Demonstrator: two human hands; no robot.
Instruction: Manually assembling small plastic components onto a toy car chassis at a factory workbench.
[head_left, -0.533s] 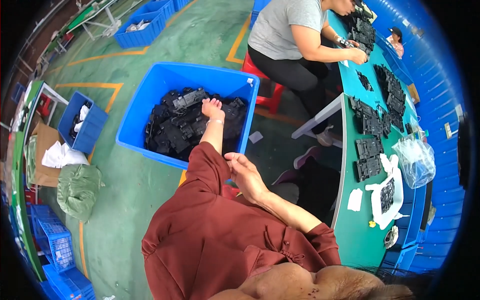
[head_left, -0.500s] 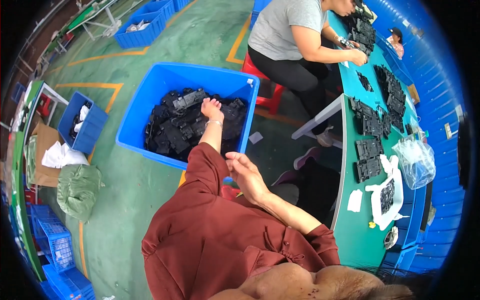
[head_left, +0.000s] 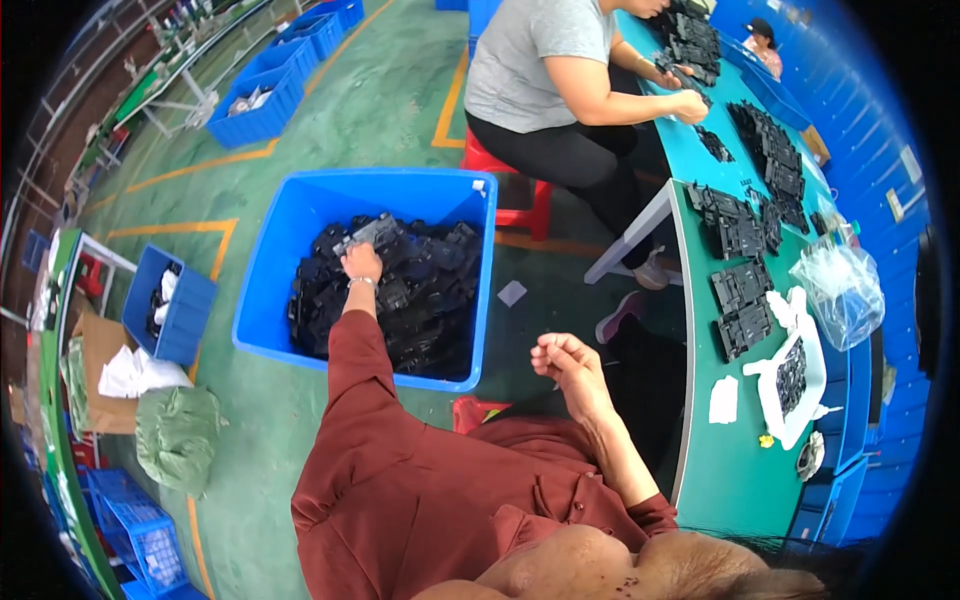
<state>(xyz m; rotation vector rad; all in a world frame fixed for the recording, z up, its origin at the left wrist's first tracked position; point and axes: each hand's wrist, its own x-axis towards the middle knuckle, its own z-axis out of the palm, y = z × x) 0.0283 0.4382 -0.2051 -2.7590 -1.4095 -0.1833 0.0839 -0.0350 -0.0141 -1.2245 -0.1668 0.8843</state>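
Observation:
A large blue bin [head_left: 262, 268] stands on the floor in front of me, heaped with black plastic parts [head_left: 425, 290]. My left hand [head_left: 362, 264] reaches down into it, a bracelet at the wrist. Its fingers curl against the near edge of a greyish-black plastic part [head_left: 372, 231] on top of the heap; their tips are partly hidden. Outside the bin, to its right, my right hand [head_left: 574, 376] is raised above my lap. Its fingers are loosely bent, and nothing shows between them.
At right runs a green table [head_left: 705, 450] with several black parts, a white tray [head_left: 795, 425] and a clear plastic bag [head_left: 838, 290]. A co-worker [head_left: 530, 70] sits beyond on a red stool [head_left: 520, 205], handling a part. Left are a smaller blue bin [head_left: 185, 315] and a green sack [head_left: 178, 440].
My left hand has moved left within the bin, onto the greyish-black part. My right hand has swung right, away from my left arm. The view has shifted.

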